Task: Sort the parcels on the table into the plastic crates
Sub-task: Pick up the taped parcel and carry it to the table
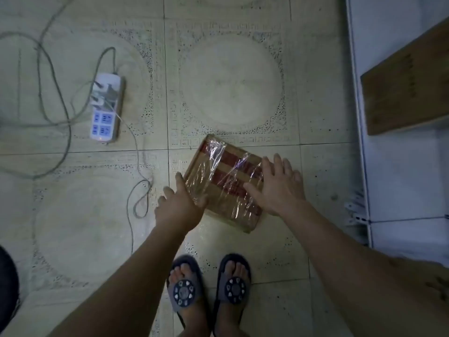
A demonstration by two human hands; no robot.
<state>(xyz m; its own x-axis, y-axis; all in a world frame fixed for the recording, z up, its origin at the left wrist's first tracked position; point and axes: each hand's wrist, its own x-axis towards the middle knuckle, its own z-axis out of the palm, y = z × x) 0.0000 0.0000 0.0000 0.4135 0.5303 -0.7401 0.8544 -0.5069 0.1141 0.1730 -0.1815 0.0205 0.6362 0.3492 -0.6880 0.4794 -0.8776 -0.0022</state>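
Observation:
A flat cardboard parcel (226, 181), with red stripes and shiny clear tape, is low over the tiled floor just ahead of my feet. I cannot tell whether it rests on the tiles. My left hand (179, 205) grips its left edge, thumb on the top face. My right hand (277, 186) covers its right side with the fingers spread over the edge. The parcel is held between both hands. No crate is in view.
A white power strip (105, 110) with plugged-in cables (60, 110) lies on the floor at the left; one thin wire loops close to my left hand. A white table frame (357, 117) runs along the right, with a brown cardboard box (408, 93) there. My sandalled feet (209, 285) stand below.

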